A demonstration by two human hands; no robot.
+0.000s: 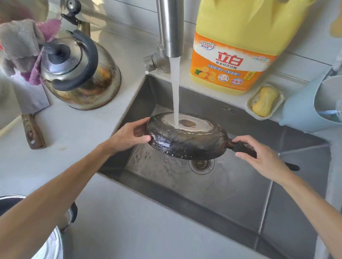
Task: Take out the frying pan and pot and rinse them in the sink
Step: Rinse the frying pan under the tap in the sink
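A blackened frying pan (186,140) is held upside down over the steel sink (236,195), its pale worn base facing up. Water from the tap (170,26) falls onto the middle of that base. My left hand (130,135) grips the pan's left rim. My right hand (264,159) holds the dark handle, whose end sticks out past my wrist. A steel pot (42,250) with a side handle stands on the counter at the bottom left, partly hidden by my left forearm.
A stained kettle (81,74) and a cleaver (32,114) sit on the counter left of the sink, with cloths (23,45) behind. A big yellow detergent jug (238,41), a soap dish (265,101) and a blue basket (305,107) line the back right. The drain (201,165) lies under the pan.
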